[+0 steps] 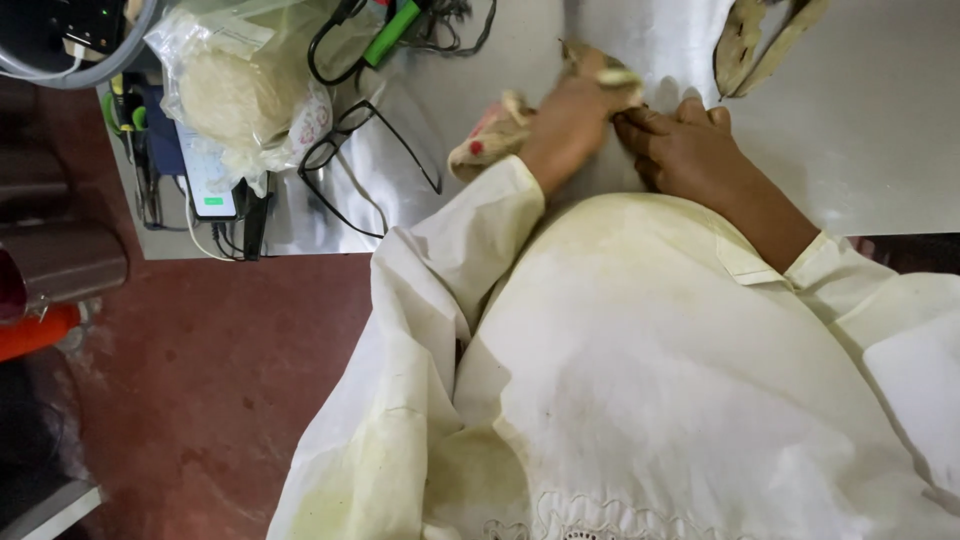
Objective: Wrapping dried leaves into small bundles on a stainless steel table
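Pressing down on the grey counter [860, 140], the left hand [575, 115] closes around a small pale, blurred piece [612, 72]; what it is stays unclear. The right hand [685, 145] lies just beside it, fingers curled, grip hidden. A cloth [480, 140] peeks from under the left wrist; eyeglasses [345, 140] and a plastic bag [240, 90] sit farther left.

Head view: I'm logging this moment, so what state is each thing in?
Left hand: closed on a tan cloth-like piece.
Right hand: knuckles up, fingers curled on the grey table.
Eyeglasses: unfolded, lying on the table.
Phone: screen lit.
Plastic bag: full, bunched.
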